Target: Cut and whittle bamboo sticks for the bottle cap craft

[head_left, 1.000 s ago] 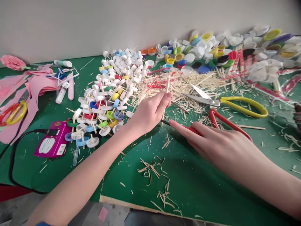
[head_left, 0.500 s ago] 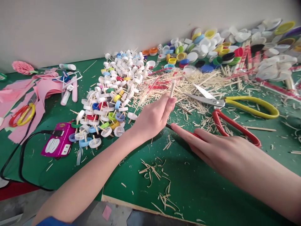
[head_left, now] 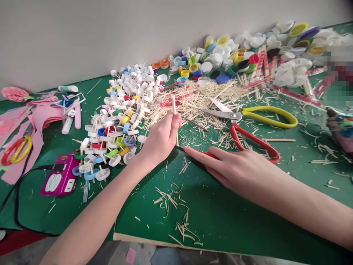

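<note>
In my left hand (head_left: 161, 138) a thin pale wooden stick (head_left: 173, 105) stands nearly upright. Its top pokes out above the thumb, and a short length shows below the fist. My right hand (head_left: 234, 165) is closed round the red handle of a knife, with the forefinger stretched along it. The knife's dark blade (head_left: 180, 148) meets or nearly meets the stick's lower end; contact cannot be made out. Behind the hands lies a heap of wood shavings (head_left: 198, 97). Large scissors (head_left: 235, 116) with yellow and red handles rest opened to the right of it.
Bottle caps on small sticks (head_left: 110, 132) crowd the left-centre of the green table (head_left: 220, 224). Loose caps (head_left: 217, 59) pile along the wall. A magenta box (head_left: 61, 175) with a black cable, pink paper (head_left: 44, 117) and small scissors (head_left: 18, 150) lie at left.
The view has swung right, so everything sits further left in the picture. More of the stick shows below my left fist. Both hands keep their holds.
</note>
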Motion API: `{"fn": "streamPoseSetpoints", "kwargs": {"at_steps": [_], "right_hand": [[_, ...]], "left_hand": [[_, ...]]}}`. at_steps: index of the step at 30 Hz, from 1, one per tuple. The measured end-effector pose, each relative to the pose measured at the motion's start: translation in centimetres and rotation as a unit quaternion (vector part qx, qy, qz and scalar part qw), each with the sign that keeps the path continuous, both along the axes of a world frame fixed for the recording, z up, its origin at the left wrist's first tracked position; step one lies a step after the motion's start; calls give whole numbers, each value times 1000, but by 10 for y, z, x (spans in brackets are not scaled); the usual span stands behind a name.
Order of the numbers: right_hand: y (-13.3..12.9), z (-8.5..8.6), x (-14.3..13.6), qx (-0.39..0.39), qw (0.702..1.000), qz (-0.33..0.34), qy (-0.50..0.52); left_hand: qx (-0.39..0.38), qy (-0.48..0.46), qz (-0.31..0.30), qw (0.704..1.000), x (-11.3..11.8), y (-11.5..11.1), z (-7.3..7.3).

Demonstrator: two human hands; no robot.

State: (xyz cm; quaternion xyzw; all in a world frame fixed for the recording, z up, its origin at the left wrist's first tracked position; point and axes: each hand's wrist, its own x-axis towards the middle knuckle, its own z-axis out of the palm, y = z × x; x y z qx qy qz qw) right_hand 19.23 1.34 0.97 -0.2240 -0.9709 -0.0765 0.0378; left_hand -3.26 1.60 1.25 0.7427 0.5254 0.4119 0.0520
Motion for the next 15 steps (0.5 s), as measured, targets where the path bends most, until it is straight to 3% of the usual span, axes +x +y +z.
{"fn": "streamPoseSetpoints", "kwargs": {"at_steps": [5,15], "right_hand": [[-2,1,4,26,998,-11,50],[1,5,-4,31,999,-9,9]], "left_hand": [[-22,-28,14,999,-3,0,-1],[-23,-30,38,999,-4,2,-4]]}}
